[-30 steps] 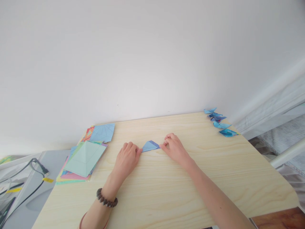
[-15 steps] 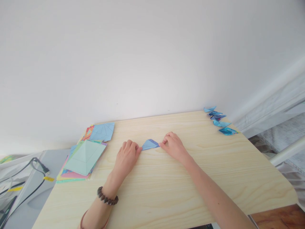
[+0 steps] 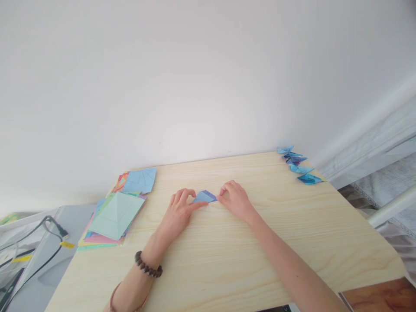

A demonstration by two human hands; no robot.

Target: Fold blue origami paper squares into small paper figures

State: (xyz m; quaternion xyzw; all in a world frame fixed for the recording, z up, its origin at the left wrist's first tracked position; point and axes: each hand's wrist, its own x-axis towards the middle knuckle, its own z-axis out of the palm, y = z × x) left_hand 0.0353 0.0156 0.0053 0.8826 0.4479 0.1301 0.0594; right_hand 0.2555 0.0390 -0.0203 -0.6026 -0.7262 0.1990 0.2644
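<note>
A small piece of blue origami paper [image 3: 203,196], folded into a low, flat shape with a darker blue right edge, lies on the wooden table between my hands. My left hand [image 3: 178,212] is at its left end, with the thumb stretched along the lower edge and the index finger bent at the upper left. Thumb and index finger of my right hand [image 3: 234,199] pinch the pointed right tip. Part of the paper's left end and lower edge is covered by my left fingers and thumb.
Several folded blue paper figures [image 3: 300,169] stand in a row at the table's back right. Stacks of coloured paper, a pale green sheet [image 3: 113,216] and a blue creased sheet [image 3: 140,180] on top, lie at the left. Black cables [image 3: 53,229] are left of the table [image 3: 208,264].
My left thumb has slid right from the paper's left tip along its lower edge, and the left index finger has lifted into a bend. My right hand keeps its pinch on the right tip.
</note>
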